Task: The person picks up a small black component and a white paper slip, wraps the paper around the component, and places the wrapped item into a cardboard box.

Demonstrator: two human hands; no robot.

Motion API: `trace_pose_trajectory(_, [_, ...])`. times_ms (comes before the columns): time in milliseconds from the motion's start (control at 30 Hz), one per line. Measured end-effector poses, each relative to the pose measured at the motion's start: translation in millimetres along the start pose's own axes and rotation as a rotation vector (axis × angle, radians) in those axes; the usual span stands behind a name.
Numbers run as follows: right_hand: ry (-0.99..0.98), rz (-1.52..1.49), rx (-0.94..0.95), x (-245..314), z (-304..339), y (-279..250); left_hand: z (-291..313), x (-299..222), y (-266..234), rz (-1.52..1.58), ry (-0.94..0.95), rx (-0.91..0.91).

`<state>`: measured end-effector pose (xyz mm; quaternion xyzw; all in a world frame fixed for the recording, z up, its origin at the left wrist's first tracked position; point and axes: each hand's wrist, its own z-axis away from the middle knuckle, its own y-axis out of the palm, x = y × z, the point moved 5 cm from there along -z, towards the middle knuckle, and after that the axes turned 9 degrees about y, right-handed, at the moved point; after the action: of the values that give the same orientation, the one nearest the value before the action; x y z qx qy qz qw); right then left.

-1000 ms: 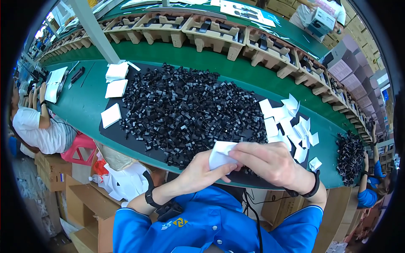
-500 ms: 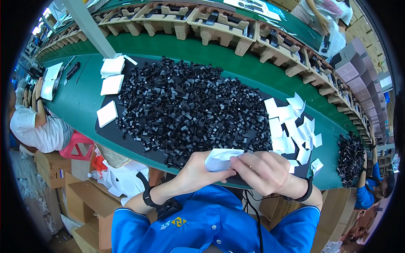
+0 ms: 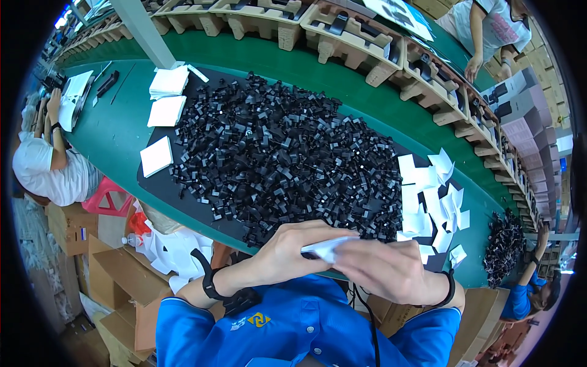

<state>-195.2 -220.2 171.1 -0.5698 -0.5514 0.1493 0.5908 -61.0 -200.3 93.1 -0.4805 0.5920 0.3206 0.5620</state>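
Note:
My left hand (image 3: 290, 249) is closed on a small piece of white paper (image 3: 323, 249), which it holds in front of my chest at the table's near edge. The paper is seen nearly edge-on and looks folded. My right hand (image 3: 388, 266) is at the paper's right side; its fingers are smeared by motion, so their grip does not show. Just beyond both hands spreads a wide heap of small black plastic parts (image 3: 287, 159) on a dark mat.
Stacks of white paper (image 3: 167, 112) and a single pad (image 3: 156, 157) lie left of the heap. Loose white papers (image 3: 433, 199) are scattered to its right. Moulded cardboard trays (image 3: 354, 40) line a green conveyor beyond. Co-workers are at left, far right and top right.
The paper has tilted from facing up to nearly edge-on. My right hand has shifted across it and is blurred, while my left hand keeps its hold. The whole view has turned slightly.

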Motion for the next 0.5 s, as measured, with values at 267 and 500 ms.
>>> trace_pose_trajectory(267, [0.335, -0.483, 0.594, -26.5, -14.7, 16.9, 4.4, 11.1, 5.6, 0.147, 0.019, 0.181])
trace_pose_trajectory(500, [0.229, -0.278, 0.606, -23.6, -9.0, 30.9, 5.1, 12.7, 6.7, 0.156, -0.056, 0.09])
